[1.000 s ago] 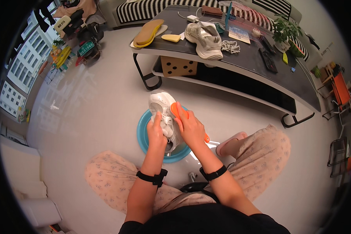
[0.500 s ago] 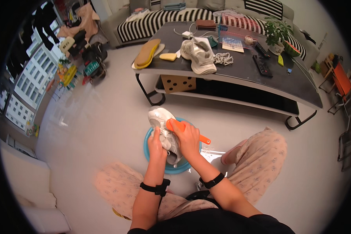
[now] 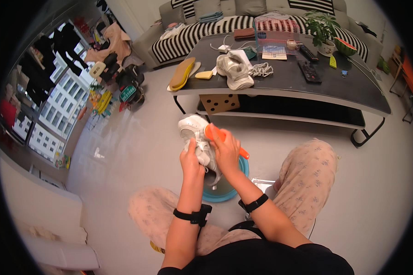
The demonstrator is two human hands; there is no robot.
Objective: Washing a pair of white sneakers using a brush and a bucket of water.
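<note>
A white sneaker is gripped by my left hand, its toe pointing away from me and its opening toward me. My right hand is closed around an orange brush, whose head lies against the sneaker's side; the bristles are hidden. Beneath the shoe, a blue basin stands on the floor between my legs, holding what looks like water. Water drips from the shoe's heel end.
Ahead stands a dark-topped coffee table. On it are a second sneaker, white laces, yellow insoles, a yellow sponge, remote controls and a potted plant. A striped sofa is behind it.
My hands have lifted the sneaker and brush slightly away from me, above the basin. The whole view has shifted and tilted a little, with the table appearing further right.
</note>
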